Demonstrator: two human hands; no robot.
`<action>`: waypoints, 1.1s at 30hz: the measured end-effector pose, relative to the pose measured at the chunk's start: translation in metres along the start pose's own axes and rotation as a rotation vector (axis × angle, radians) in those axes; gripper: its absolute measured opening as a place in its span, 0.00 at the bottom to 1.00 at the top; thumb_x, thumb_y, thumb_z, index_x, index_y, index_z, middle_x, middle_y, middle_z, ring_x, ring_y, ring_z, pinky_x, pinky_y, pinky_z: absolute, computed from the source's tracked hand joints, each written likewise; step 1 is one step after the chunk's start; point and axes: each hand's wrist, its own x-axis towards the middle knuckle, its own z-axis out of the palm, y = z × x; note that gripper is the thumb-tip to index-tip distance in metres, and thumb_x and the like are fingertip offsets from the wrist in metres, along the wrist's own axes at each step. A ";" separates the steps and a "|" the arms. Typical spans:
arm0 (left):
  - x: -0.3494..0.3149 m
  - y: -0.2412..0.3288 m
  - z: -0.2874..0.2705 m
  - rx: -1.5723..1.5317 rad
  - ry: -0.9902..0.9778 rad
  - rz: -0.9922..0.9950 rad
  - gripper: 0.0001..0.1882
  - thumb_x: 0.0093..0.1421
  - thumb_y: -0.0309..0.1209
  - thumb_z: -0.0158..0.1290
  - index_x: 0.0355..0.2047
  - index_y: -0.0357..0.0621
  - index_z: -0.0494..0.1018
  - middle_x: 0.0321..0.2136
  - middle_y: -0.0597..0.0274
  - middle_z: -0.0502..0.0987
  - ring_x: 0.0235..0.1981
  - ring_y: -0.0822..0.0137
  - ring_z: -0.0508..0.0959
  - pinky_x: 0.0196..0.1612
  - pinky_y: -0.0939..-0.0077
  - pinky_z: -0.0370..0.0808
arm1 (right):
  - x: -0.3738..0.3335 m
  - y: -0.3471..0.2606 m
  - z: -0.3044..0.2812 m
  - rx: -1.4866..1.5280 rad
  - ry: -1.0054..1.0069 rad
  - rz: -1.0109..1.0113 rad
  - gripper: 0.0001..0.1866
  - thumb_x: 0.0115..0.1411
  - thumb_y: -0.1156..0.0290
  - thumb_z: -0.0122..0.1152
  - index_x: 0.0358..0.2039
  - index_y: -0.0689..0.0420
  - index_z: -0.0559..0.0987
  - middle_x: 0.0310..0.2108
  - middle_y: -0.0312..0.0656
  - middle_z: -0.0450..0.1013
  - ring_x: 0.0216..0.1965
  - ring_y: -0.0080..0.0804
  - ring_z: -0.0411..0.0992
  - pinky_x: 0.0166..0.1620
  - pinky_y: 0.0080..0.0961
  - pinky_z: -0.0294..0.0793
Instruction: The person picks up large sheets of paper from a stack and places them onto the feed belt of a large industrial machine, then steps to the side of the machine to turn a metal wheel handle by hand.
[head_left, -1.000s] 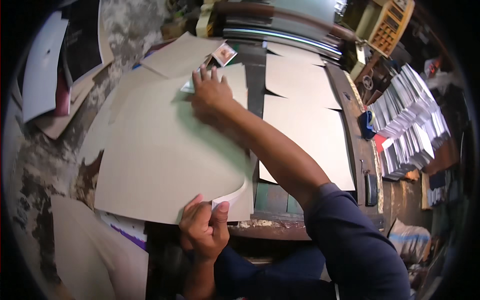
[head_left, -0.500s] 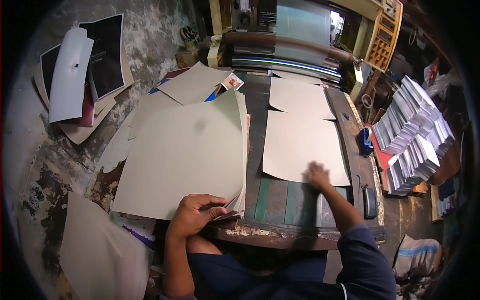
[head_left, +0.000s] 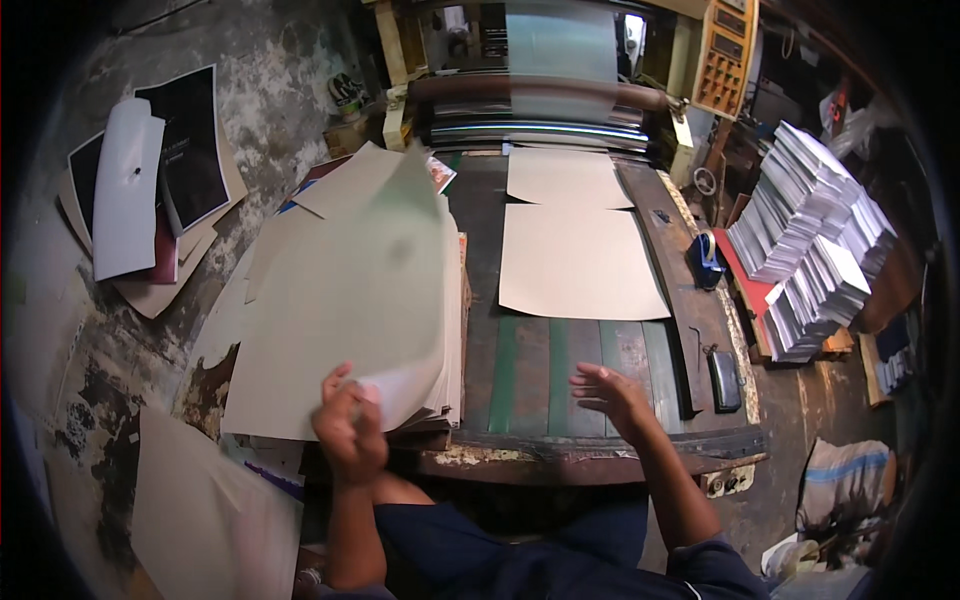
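A tall stack of grey-beige card sheets (head_left: 453,325) stands on the left of the machine table. My left hand (head_left: 350,425) is closed on the near right corner of the top sheet (head_left: 325,310), which curls up off the pile and blurs along its right edge. Over the bare near part of the table, my right hand (head_left: 612,395) is open with nothing in it, its fingers pointing left. Beyond it lies a beige card sheet (head_left: 580,262). That sheet meets or slightly overlaps a farther card sheet (head_left: 562,178), whose far end is at the rollers (head_left: 540,133).
A control panel (head_left: 722,55) rises at the machine's back right. Along the table's right side sit a blue tape dispenser (head_left: 706,262) and a dark case (head_left: 724,380). Stacked white papers (head_left: 800,220) stand farther right. Loose prints (head_left: 195,150) lie on the floor at left.
My right hand has lifted off the near card sheet. The card sheets have moved toward the rollers. My left hand has raised the stack's top sheet by its corner, and the view has shifted.
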 end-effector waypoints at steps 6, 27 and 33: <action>-0.014 0.047 0.011 -0.180 -0.558 0.282 0.03 0.49 0.28 0.52 0.21 0.48 0.76 0.26 0.62 0.80 0.39 0.59 0.81 0.63 0.42 0.50 | -0.028 -0.013 0.019 0.435 -0.539 -0.126 0.32 0.60 0.48 0.55 0.54 0.63 0.67 0.39 0.48 0.75 0.36 0.34 0.75 0.43 0.31 0.75; -0.007 -0.034 -0.022 -0.172 -0.598 -0.690 0.16 0.64 0.39 0.53 0.38 0.36 0.76 0.34 0.62 0.79 0.40 0.74 0.74 0.47 0.76 0.70 | -0.024 0.117 0.001 0.634 0.251 0.388 0.16 0.65 0.52 0.51 0.43 0.50 0.66 0.23 0.38 0.66 0.23 0.26 0.63 0.37 0.35 0.72; -0.023 -0.030 0.000 -0.273 -0.058 -0.737 0.17 0.67 0.39 0.47 0.33 0.35 0.76 0.29 0.66 0.75 0.33 0.77 0.70 0.41 0.80 0.69 | 0.042 0.117 -0.026 0.612 0.308 0.276 0.24 0.66 0.45 0.43 0.47 0.54 0.64 0.25 0.41 0.67 0.20 0.26 0.62 0.35 0.34 0.74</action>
